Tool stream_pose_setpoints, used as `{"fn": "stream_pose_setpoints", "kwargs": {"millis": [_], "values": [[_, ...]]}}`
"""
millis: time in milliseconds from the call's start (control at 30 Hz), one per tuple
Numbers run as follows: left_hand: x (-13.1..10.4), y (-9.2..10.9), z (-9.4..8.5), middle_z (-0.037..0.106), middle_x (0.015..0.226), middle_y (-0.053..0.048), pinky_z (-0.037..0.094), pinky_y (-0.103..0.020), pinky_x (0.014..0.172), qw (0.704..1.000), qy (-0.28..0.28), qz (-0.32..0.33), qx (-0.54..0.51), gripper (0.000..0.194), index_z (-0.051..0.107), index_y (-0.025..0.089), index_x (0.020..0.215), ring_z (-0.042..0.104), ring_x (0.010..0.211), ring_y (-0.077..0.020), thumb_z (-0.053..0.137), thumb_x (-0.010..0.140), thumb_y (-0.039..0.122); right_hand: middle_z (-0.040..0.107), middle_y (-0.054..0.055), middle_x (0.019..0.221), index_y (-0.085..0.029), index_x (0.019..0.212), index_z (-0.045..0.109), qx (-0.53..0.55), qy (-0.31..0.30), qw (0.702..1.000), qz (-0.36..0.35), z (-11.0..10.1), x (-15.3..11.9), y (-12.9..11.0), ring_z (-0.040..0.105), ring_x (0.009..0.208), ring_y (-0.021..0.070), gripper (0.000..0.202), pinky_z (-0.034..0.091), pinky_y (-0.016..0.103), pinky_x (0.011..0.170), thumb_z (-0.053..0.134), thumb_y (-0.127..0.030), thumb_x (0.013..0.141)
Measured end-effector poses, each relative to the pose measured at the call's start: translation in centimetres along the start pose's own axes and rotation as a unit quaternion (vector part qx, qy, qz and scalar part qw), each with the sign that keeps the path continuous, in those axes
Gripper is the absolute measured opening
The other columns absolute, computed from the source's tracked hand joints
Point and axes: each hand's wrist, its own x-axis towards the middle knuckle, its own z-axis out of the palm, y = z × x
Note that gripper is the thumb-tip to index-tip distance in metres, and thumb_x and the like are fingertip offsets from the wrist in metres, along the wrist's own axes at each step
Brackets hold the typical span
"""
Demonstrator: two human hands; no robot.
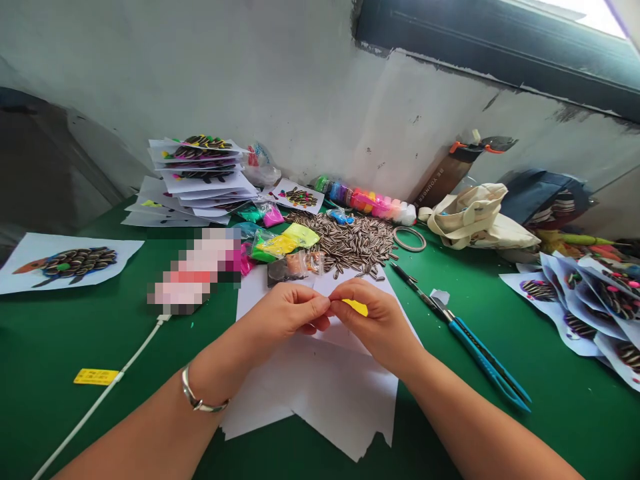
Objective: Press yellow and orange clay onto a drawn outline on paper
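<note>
My left hand (pixel 295 308) and my right hand (pixel 370 317) meet fingertip to fingertip above white paper sheets (pixel 320 393). Both are closed in a pinch; whatever sits between the fingertips is too small to name. A yellow patch (pixel 357 307) shows on the paper behind my right hand. Just beyond the hands lie a pile of striped sunflower seeds (pixel 357 237), a dark block of clay (pixel 278 272), a bag of orange clay (pixel 304 263) and a yellow clay packet (pixel 287 240).
A blue cutter (pixel 487 360) and a pen (pixel 413 283) lie at right, near a tape ring (pixel 409 239). Seed pictures are stacked at left (pixel 200 180) and right (pixel 590 293). A cabled, blurred-out object (pixel 195 273) lies left. A bottle (pixel 445 173) and cloth bag (pixel 475 213) stand behind.
</note>
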Motion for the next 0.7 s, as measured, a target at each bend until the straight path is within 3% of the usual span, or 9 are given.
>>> {"fn": "stream_pose_setpoints", "kwargs": {"millis": [167,700], "values": [[0.19,0.03,-0.03,0.068,0.071,-0.002,0.044,-0.027,0.069,1.000,0.007,-0.002,0.020,0.039,0.073,0.016,0.075,0.058,0.070,-0.0136,0.075,0.072,0.054,0.066,0.002,0.080,-0.021,0.081,0.069,-0.050,-0.011,0.999,-0.008,-0.08,0.06,-0.27,0.060,0.078,0.0164,0.013,0.046,0.030,0.073,0.060,-0.016,0.088],[-0.05,0.41,0.10,0.067,0.070,-0.003,0.042,-0.029,0.069,0.999,0.028,0.005,0.042,0.034,0.073,0.016,0.073,0.055,0.069,-0.0150,0.074,0.071,0.050,0.063,-0.001,0.080,-0.020,0.081,0.064,-0.052,-0.019,0.998,-0.002,-0.18,0.01,0.34,0.058,0.077,0.0132,0.014,0.044,0.026,0.072,0.056,-0.013,0.090]]}}
